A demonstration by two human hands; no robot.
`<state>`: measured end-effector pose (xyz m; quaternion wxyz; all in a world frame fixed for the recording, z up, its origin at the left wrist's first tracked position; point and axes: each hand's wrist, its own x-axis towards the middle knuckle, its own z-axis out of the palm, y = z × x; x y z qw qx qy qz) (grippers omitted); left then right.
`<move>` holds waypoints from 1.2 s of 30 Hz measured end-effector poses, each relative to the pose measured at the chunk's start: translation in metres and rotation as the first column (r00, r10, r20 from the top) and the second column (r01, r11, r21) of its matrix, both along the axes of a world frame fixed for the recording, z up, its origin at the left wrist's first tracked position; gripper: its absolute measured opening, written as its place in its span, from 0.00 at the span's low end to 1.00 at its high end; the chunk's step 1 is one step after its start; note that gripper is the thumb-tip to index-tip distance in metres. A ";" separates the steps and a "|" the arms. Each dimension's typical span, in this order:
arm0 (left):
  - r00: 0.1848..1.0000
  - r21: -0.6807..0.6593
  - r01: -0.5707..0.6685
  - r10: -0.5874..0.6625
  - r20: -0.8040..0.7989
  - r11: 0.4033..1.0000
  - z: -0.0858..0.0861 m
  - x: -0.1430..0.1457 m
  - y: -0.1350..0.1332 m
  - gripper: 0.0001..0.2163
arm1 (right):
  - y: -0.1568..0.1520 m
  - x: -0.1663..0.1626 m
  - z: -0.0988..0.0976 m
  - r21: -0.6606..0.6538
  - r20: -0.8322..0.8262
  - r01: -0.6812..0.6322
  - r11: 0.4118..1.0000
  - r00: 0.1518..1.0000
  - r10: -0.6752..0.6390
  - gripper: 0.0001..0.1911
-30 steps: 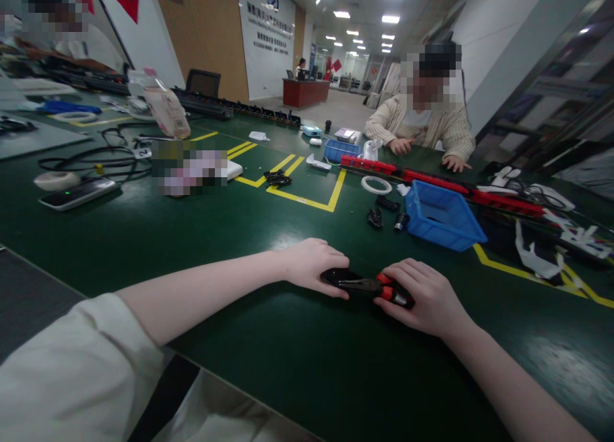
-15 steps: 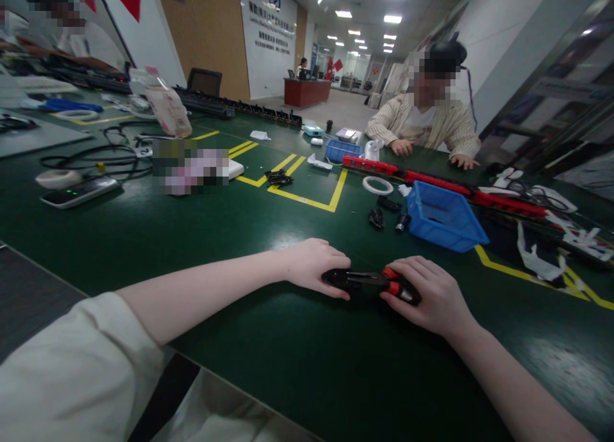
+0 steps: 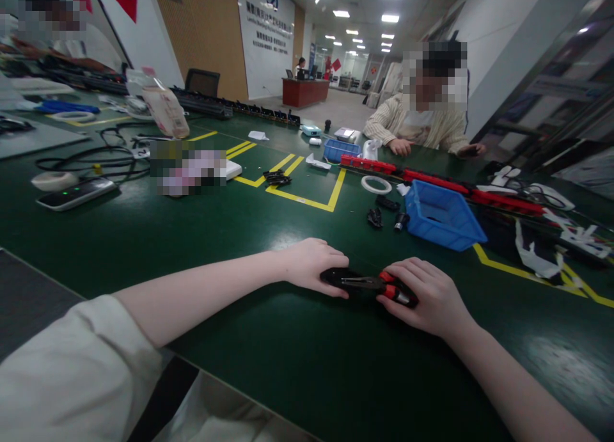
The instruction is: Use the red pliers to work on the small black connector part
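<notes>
Green matting covered the desk (image 3: 249, 218), with yellow tape lines (image 3: 307, 202) marking out bays towards its far side. Your left hand (image 3: 311, 266) was curled shut over the black end of a black-and-red tool (image 3: 367, 283), fingers over the top and thumb beneath. Your right hand (image 3: 425, 295) was closed round the red-handled end of the same tool. The tool lay flat on the matting near the desk's near edge, between your two hands and touching both.

Beyond it, towards the right edge, stood a blue bin (image 3: 444, 215), with small black parts (image 3: 375, 218) just beside it on the left. A white tape ring (image 3: 377, 185) lay further back, near a row of red strips (image 3: 432, 181) that ran towards the right edge. A flat device (image 3: 77, 192) with a small green light lay near the left edge. A co-worker in a striped top (image 3: 422, 125) sat at the far edge, both hands on the desk.

Writing: the white wall sign (image 3: 266, 26) carried a blue logo and lines of characters, too small to read. No brand or label could be read on the tool.
</notes>
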<state>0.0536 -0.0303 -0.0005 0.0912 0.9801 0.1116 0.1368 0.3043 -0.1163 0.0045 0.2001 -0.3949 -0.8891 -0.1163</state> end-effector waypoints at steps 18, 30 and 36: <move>1.000 -0.046 -0.029 0.028 -0.014 0.999 0.001 0.000 0.000 0.18 | 0.002 0.003 0.001 -0.031 -0.003 0.004 1.000 1.000 -0.004 0.13; 1.000 0.078 0.027 -0.027 0.003 0.997 0.002 -0.002 0.001 0.18 | 0.005 0.006 -0.001 -0.066 0.033 -0.016 0.998 0.999 0.018 0.13; 0.999 0.094 0.046 -0.045 -0.013 0.995 0.003 -0.005 0.002 0.17 | 0.006 0.010 -0.006 -0.060 0.044 -0.013 0.998 0.999 0.016 0.14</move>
